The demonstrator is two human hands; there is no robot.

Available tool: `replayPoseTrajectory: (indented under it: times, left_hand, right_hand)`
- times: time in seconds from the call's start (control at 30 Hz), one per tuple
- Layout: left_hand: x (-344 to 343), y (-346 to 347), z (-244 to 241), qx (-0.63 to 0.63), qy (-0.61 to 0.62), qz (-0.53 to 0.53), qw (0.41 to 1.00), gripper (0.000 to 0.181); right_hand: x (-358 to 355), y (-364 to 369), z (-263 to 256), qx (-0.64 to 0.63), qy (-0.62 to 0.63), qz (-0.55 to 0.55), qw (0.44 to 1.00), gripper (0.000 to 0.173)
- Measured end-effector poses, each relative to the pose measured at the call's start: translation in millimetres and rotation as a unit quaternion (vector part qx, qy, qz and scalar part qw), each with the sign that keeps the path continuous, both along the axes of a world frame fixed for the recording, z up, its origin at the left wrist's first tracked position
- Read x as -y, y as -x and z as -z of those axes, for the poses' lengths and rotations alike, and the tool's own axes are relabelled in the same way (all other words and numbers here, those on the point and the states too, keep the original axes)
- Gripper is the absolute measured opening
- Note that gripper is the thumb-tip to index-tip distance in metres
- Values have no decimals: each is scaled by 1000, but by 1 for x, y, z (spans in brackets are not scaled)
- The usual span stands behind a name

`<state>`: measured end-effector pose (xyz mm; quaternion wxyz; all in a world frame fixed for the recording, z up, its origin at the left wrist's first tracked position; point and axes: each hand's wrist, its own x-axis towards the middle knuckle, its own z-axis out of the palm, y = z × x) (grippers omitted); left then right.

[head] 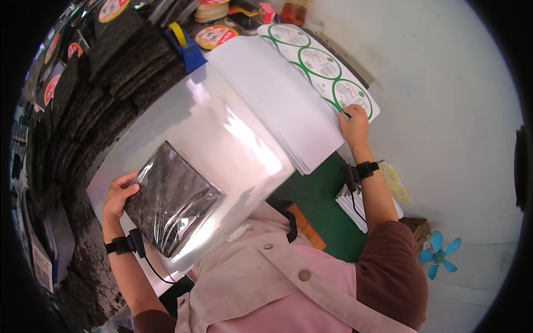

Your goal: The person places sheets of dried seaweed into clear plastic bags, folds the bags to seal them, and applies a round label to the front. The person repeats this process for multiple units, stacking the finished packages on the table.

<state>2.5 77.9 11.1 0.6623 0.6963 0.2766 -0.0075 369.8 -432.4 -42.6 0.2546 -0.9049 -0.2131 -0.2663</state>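
Note:
My left hand (119, 195) grips the left edge of a flat, square pack of dark dried seaweed sheets (175, 195) in glossy clear film. The pack lies over a shiny translucent plastic sheet (216, 120) on the work surface. On the right, the fingertips of my right hand (356, 125) pinch at the edge of a round green-rimmed label on a sheet of labels (318, 61). Several layers of white paper (270, 91) lie beside and partly under that label sheet. Dark straps with cabled devices circle both wrists.
Dark seaweed stacks (125, 58) crowd the left side. A blue tape dispenser (187, 48), round red-and-gold labels (215, 37) and a phone (242, 21) are at the far edge. A white wall (433, 104) rises on the right, with a small blue-bladed fan (439, 256) near it.

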Motion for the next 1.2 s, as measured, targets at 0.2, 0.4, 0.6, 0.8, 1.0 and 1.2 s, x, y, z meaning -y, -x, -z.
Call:
replayPoseTrajectory:
  times: [0.2,0.4,0.6,0.8,1.0,1.2]
  left_hand:
    - [-5,2,3,-1,-7,0,1000,46]
    - [-1,1,1,-1,-4,-4,1000,46]
    - [0,0,1,6,-1,-5,1000,47]
    - [-2,1,2,-7,-14,-13,1000,46]
    - [1,-1,0,-7,-6,-14,1000,47]
    - [0,-2,-1,-8,4,-7,1000,48]
  right_hand:
    - [7,-18,9,45,13,-36,998,15]
    - [0,-12,2,100,57,-28,993,26]
    - [-4,-1,10,68,20,-4,997,23]
    - [-2,-11,14,86,1,-39,996,12]
    - [7,-27,12,-86,-151,59,983,15]
    - [7,-18,-4,-5,-47,-22,999,26]
